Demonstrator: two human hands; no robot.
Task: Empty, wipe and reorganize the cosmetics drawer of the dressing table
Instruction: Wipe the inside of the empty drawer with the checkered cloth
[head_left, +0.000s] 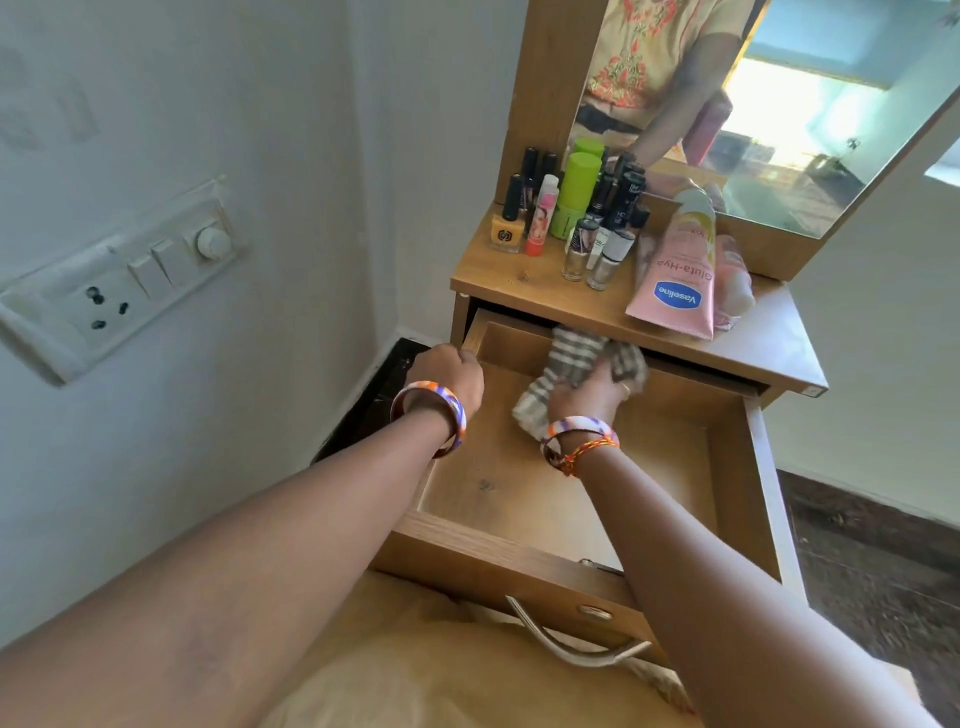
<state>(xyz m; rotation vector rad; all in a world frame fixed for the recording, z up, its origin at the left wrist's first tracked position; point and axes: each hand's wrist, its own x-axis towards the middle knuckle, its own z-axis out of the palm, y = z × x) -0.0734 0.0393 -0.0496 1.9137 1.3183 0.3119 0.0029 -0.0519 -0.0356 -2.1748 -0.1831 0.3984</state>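
Drawer (519, 540) pulled out, bare inside. Right hand (589, 389) pressed onto striped cloth (566, 358) at far end, cloth bunched under and at 12 o'clock of palm. Left hand (447, 374) curled over drawer's left wall. Cosmetics (582, 218) on tabletop (753, 343).

Reads "Vaseline" in white on a blue badge, then "Gluta-Hya" in pink letters, upside down, on the pink lotion tube (675, 275). Other bottle labels too small to read.
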